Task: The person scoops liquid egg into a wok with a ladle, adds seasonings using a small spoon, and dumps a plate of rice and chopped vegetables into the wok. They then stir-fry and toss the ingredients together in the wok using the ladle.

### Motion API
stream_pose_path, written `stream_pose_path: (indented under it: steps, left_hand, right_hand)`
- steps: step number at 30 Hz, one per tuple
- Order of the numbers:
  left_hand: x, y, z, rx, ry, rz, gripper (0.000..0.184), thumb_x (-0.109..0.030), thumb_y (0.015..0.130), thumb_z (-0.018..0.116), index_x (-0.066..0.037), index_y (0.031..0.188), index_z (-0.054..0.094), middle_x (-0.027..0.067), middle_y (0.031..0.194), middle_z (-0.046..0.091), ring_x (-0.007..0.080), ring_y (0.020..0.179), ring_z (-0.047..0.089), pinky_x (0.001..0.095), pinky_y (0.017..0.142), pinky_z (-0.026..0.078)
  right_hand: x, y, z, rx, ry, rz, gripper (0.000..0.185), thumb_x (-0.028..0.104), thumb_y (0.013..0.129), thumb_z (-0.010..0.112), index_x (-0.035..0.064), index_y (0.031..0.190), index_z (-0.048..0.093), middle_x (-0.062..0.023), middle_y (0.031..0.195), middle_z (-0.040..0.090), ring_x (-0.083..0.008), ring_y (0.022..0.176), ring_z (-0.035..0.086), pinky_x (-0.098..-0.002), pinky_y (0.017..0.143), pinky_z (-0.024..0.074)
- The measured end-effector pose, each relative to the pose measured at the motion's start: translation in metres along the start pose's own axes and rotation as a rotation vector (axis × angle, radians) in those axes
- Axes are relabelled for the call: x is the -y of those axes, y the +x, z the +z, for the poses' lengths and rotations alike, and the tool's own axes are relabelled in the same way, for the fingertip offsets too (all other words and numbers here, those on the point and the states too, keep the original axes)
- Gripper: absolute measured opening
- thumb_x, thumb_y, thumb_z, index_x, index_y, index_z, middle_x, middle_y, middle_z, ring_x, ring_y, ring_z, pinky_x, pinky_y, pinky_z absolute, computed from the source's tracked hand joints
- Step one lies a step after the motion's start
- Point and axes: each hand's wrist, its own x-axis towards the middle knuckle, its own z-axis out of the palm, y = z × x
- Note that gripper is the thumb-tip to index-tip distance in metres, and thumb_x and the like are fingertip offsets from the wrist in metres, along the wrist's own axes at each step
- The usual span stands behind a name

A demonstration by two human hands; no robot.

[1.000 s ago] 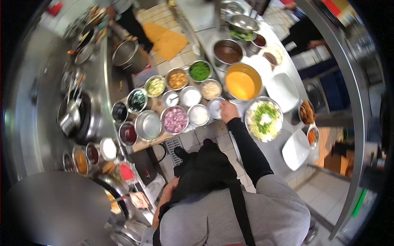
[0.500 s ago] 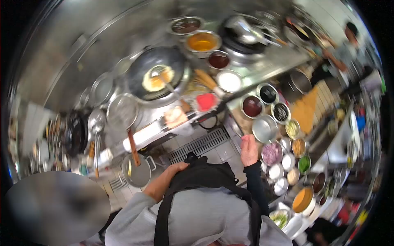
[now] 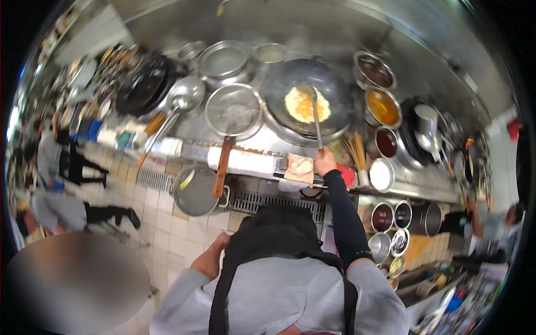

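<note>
The step appears to be working the egg [image 3: 294,104] in the wok [image 3: 339,96]. Right hand [image 3: 325,161]: closed around the handle of the ladle [image 3: 316,118] — ladle head over the egg. Left hand [image 3: 223,240]: beside the apron [image 3: 279,237] — grip cannot be told. The next move likely calls for light ladle pressure.

Steel counter [image 3: 192,126] (shiny) bearing bowls [image 3: 371,121].

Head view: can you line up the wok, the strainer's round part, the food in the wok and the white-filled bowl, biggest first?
Wok
Strainer's round part
Food in the wok
White-filled bowl
</note>
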Motion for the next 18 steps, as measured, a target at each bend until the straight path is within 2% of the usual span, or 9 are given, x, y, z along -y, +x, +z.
stream_pose_path:
  steps: [1, 2, 3, 7, 9, 11, 14, 16, 18]
  left_hand:
    - [0.01, -0.007, 0.019, -0.058, -0.142, -0.19, 0.043, -0.04, 0.094, 0.068, 0.003, 0.096, 0.076, 0.0147, 0.079, 0.072, 0.021, 0.067, 0.069, 0.0419, 0.06, 0.055]
    - [0.031, -0.005, 0.046, -0.132, -0.314, -0.428, 0.042, -0.039, 0.093, 0.069, 0.003, 0.092, 0.075, 0.0142, 0.077, 0.07, 0.0205, 0.065, 0.068, 0.0428, 0.057, 0.054]
    - [0.045, -0.001, 0.072, -0.15, -0.391, -0.523, 0.041, -0.038, 0.091, 0.071, 0.003, 0.088, 0.074, 0.0137, 0.074, 0.069, 0.02, 0.063, 0.068, 0.0438, 0.055, 0.053]
    - [0.041, 0.027, 0.167, -0.077, -0.62, -0.583, 0.037, -0.032, 0.09, 0.073, 0.004, 0.083, 0.073, 0.0151, 0.073, 0.07, 0.0203, 0.063, 0.071, 0.0471, 0.052, 0.055]
    - [0.014, 0.033, 0.19, -0.068, -0.632, -0.519, 0.035, -0.03, 0.09, 0.072, 0.004, 0.085, 0.074, 0.0168, 0.077, 0.072, 0.0217, 0.066, 0.072, 0.048, 0.054, 0.057]
    - [-0.038, 0.026, 0.177, -0.125, -0.571, -0.406, 0.034, -0.029, 0.09, 0.071, 0.004, 0.086, 0.074, 0.0179, 0.079, 0.072, 0.0233, 0.068, 0.072, 0.0481, 0.056, 0.057]
    - [-0.097, 0.031, 0.153, -0.141, -0.549, -0.307, 0.032, -0.028, 0.089, 0.07, 0.004, 0.088, 0.074, 0.0194, 0.082, 0.072, 0.0256, 0.071, 0.073, 0.0484, 0.06, 0.057]
    - [-0.128, 0.037, 0.137, -0.147, -0.541, -0.268, 0.032, -0.027, 0.089, 0.07, 0.004, 0.089, 0.075, 0.0204, 0.084, 0.072, 0.0271, 0.074, 0.073, 0.0486, 0.062, 0.057]
    - [-0.15, 0.041, 0.127, -0.166, -0.539, -0.233, 0.031, -0.026, 0.089, 0.069, 0.004, 0.091, 0.075, 0.0214, 0.086, 0.072, 0.0286, 0.076, 0.073, 0.0488, 0.064, 0.057]
  right_hand:
    - [-0.017, 0.008, 0.01, 0.064, 0.217, 0.101, 0.027, 0.022, 0.098, 0.064, 0.0025, 0.117, 0.06, -0.0202, 0.087, 0.071, -0.0364, 0.076, 0.069, -0.0451, 0.069, 0.0563]
    - [0.026, -0.014, -0.021, 0.237, 0.654, 0.328, 0.019, 0.023, 0.102, 0.063, 0.0046, 0.108, 0.059, -0.0065, 0.075, 0.061, -0.0185, 0.057, 0.057, -0.0344, 0.05, 0.0472]
    - [0.048, -0.032, -0.037, 0.292, 0.719, 0.359, 0.015, 0.022, 0.104, 0.06, 0.0067, 0.104, 0.056, -0.0001, 0.072, 0.05, -0.0096, 0.051, 0.046, -0.0275, 0.04, 0.0349]
    - [0.058, -0.072, -0.113, 0.334, 0.637, 0.528, 0.021, 0.023, 0.107, 0.057, 0.0083, 0.122, 0.055, 0.001, 0.071, 0.052, -0.0049, 0.048, 0.042, -0.0225, 0.036, 0.0271]
    - [0.035, -0.067, -0.129, 0.218, 0.438, 0.293, 0.028, 0.02, 0.102, 0.06, 0.0003, 0.122, 0.058, -0.0127, 0.077, 0.066, -0.0239, 0.061, 0.062, -0.0415, 0.051, 0.0469]
    - [0.053, -0.051, -0.131, 0.113, 0.117, 0.144, 0.029, 0.016, 0.101, 0.057, -0.0029, 0.123, 0.056, -0.0195, 0.08, 0.069, -0.0319, 0.068, 0.071, -0.0466, 0.057, 0.0534]
    - [-0.002, -0.002, -0.074, -0.092, -0.11, -0.182, 0.031, 0.02, 0.102, 0.059, -0.0044, 0.119, 0.054, -0.0218, 0.084, 0.07, -0.0424, 0.067, 0.07, -0.0513, 0.067, 0.0547]
    - [-0.038, 0.014, -0.05, -0.002, 0.14, -0.195, 0.029, 0.024, 0.104, 0.06, -0.0006, 0.117, 0.052, -0.0149, 0.076, 0.065, -0.0322, 0.051, 0.061, -0.0479, 0.053, 0.052]
    - [-0.029, 0.004, -0.078, 0.422, 0.641, 0.307, 0.024, 0.026, 0.107, 0.06, 0.0038, 0.11, 0.051, -0.0058, 0.066, 0.052, -0.0186, 0.041, 0.046, -0.0389, 0.038, 0.0421]
